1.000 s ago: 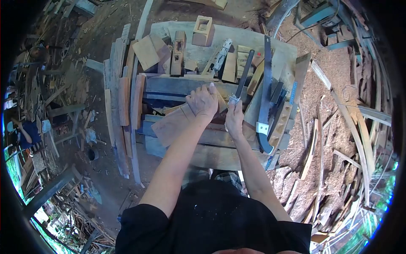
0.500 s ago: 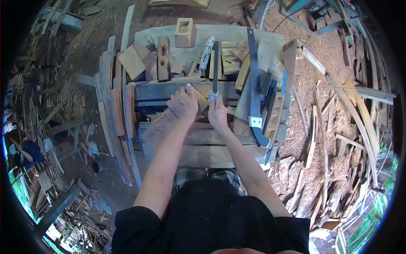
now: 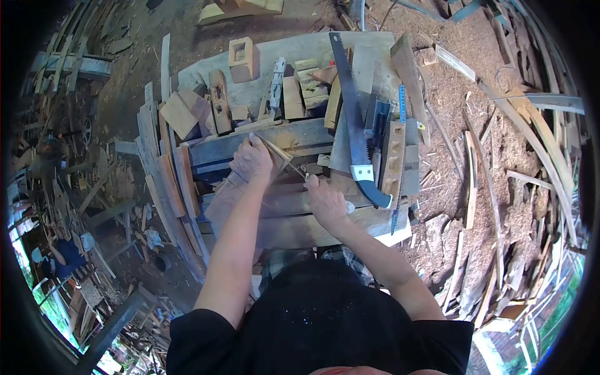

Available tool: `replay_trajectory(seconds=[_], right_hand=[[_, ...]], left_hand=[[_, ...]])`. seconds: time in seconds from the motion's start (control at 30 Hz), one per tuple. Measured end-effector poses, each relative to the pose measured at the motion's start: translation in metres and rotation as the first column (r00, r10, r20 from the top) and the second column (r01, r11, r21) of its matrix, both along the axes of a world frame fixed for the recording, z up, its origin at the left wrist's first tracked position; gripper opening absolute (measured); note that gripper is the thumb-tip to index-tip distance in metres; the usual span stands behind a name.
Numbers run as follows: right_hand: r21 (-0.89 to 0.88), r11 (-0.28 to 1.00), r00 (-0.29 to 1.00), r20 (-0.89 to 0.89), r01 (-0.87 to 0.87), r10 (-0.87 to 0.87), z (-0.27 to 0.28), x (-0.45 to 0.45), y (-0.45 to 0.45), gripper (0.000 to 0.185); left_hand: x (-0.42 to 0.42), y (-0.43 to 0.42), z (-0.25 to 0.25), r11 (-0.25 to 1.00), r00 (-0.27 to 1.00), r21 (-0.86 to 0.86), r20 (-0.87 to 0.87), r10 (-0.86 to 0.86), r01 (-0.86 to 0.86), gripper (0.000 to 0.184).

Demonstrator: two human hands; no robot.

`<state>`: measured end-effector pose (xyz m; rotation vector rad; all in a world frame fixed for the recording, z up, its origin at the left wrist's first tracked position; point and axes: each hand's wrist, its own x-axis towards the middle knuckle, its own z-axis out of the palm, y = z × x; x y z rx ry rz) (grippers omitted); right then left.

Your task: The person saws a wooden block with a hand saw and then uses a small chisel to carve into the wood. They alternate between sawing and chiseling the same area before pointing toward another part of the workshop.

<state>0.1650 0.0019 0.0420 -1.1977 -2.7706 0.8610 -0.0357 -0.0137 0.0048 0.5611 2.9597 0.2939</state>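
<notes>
My left hand (image 3: pixel 253 161) is closed over a wooden piece (image 3: pixel 229 201) at the bench's near side, thumb along its upper edge. A pencil-like dark line crosses that piece. Lower right of it, my right hand (image 3: pixel 326 199) is wrapped round a long, narrow hand tool (image 3: pixel 299 170). Its thin shaft points up and left toward the end of the wood. A pale handle end shows behind my palm. Whether the tip touches the wood I cannot tell.
A handsaw (image 3: pixel 354 119) with a dark handle lies right of my hands. Along the bench's far side stand a hollow wooden block (image 3: pixel 242 61), a mortised block (image 3: pixel 219 100) and several offcuts. Long boards (image 3: pixel 164 169) lean on the left; sawdust (image 3: pixel 462 94) covers the ground right.
My right hand has moved down and turned, swinging the tool from upright to slanting up-left toward the wood. My left hand keeps its grip. The whole view has shifted slightly.
</notes>
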Motion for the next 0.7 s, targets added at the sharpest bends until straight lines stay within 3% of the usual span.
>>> replay_trajectory(seconds=[0.13,0.33,0.53,0.7], right_hand=[[-0.009,1.0,0.998,0.058,-0.027,0.028,-0.014,-0.033,0.014,0.006],[-0.135,0.99,0.995,0.09,-0.032,0.044,0.009,-0.003,0.014,0.006],[-0.077,0.995,0.995,0.076,-0.062,0.068,-0.015,-0.04,0.022,0.01],[-0.14,0.99,0.994,0.1,-0.031,0.046,0.008,0.0,0.021,0.01]], left_hand=[[0.003,-0.002,0.005,1.0,1.0,0.002,0.007,-0.012,0.012,0.045],[0.002,0.004,0.008,0.999,0.999,-0.037,0.045,0.007,-0.006,0.047],[0.001,0.003,0.006,1.0,1.0,-0.004,-0.011,0.0,0.0,0.049],[0.002,0.009,0.015,0.998,0.994,-0.057,0.106,0.027,-0.021,0.049]])
